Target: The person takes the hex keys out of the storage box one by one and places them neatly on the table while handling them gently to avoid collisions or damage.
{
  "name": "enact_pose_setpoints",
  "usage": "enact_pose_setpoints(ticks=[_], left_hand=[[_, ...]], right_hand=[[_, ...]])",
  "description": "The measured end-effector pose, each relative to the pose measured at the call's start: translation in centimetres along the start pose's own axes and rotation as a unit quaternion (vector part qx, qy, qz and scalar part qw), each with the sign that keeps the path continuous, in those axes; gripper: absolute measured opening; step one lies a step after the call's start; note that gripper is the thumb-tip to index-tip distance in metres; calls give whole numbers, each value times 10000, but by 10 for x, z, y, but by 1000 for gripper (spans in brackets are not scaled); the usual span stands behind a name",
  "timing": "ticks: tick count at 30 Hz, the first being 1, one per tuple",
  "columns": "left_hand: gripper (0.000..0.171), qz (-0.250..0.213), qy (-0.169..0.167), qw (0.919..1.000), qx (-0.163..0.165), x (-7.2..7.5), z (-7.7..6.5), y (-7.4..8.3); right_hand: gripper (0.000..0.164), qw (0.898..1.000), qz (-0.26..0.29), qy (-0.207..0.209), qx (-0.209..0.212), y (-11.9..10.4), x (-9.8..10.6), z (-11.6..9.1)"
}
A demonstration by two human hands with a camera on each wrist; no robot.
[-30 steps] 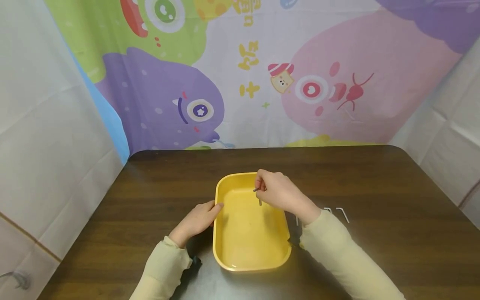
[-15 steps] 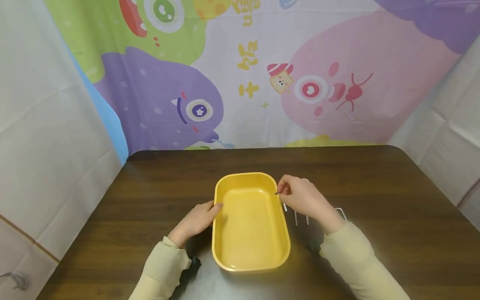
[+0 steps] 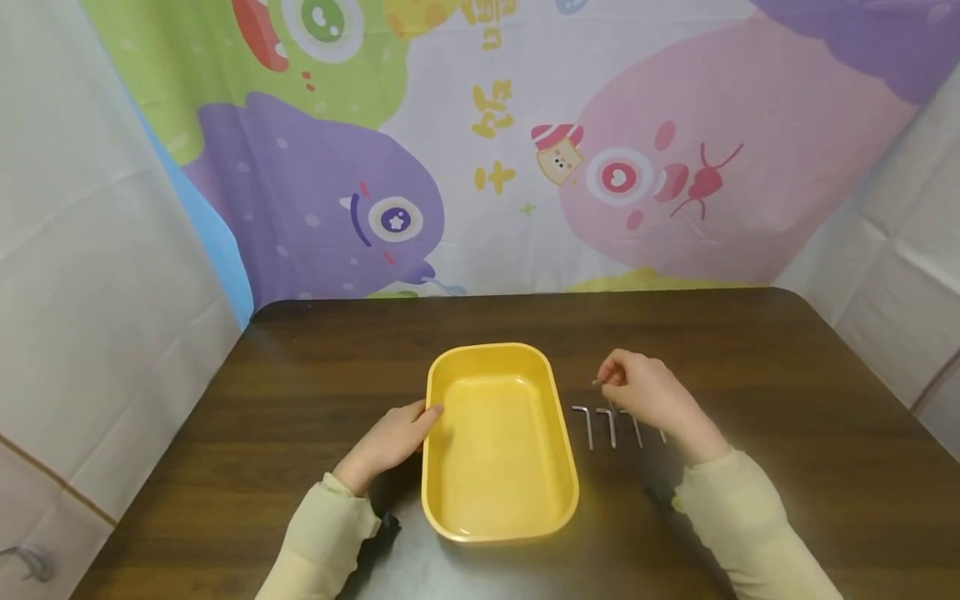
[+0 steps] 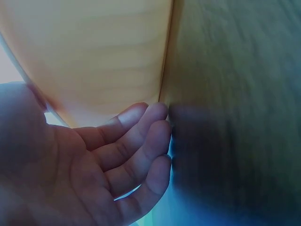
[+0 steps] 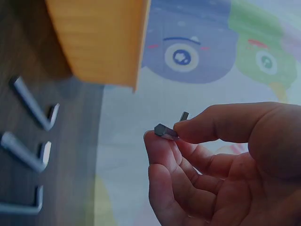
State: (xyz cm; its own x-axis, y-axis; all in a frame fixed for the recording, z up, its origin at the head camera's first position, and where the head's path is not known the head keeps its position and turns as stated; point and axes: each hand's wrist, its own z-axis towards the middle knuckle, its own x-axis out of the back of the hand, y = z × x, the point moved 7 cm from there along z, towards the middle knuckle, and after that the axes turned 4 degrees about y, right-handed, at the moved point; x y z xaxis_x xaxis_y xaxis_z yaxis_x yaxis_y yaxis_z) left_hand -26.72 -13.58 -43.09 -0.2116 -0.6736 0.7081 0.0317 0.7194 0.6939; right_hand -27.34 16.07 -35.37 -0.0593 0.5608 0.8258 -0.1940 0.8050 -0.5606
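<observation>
An L-shaped hex key [image 5: 165, 132] is pinched between the thumb and fingertips of my right hand [image 3: 651, 398], above the table right of the yellow bin. Its hexagonal end faces the right wrist camera; the fingers cover part of it. My left hand [image 3: 387, 439] grips the left side of the bin [image 3: 498, 454], thumb over the rim, and the left wrist view shows its bent fingers [image 4: 157, 136] against the outer wall [image 4: 89, 56]. Several more hex keys [image 3: 588, 429] lie in a row on the table, some partly hidden beneath my right hand.
The dark wooden table [image 3: 360, 350] runs back to a cartoon-printed cloth [image 3: 495, 233]. White panels [image 3: 97, 275] flank both sides. A small dark object [image 3: 388, 525] lies beside the left sleeve. Nothing lies inside the bin.
My right hand has moved from above the bin to the right, carrying the hex key, and now hovers over the row. More of the lying keys show. My left hand stays on the bin.
</observation>
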Motion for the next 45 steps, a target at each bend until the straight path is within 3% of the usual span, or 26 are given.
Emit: enact_pose_setpoints(ticks=[10, 22, 37, 45], left_hand=[[44, -23, -64, 10000, -2, -1, 1, 0], [43, -40, -69, 10000, 3, -1, 0, -1], [43, -87, -83, 9999, -92, -1, 0, 1], [43, -44, -131, 9999, -85, 0, -1, 3]], right_hand=[[14, 9991, -174, 0, -384, 39, 15, -3], [16, 9942, -591, -337, -830, 90, 18, -10], [13, 9880, -720, -644, -1208, 130, 13, -17], [11, 9860, -670, -684, -1364, 139, 12, -18]])
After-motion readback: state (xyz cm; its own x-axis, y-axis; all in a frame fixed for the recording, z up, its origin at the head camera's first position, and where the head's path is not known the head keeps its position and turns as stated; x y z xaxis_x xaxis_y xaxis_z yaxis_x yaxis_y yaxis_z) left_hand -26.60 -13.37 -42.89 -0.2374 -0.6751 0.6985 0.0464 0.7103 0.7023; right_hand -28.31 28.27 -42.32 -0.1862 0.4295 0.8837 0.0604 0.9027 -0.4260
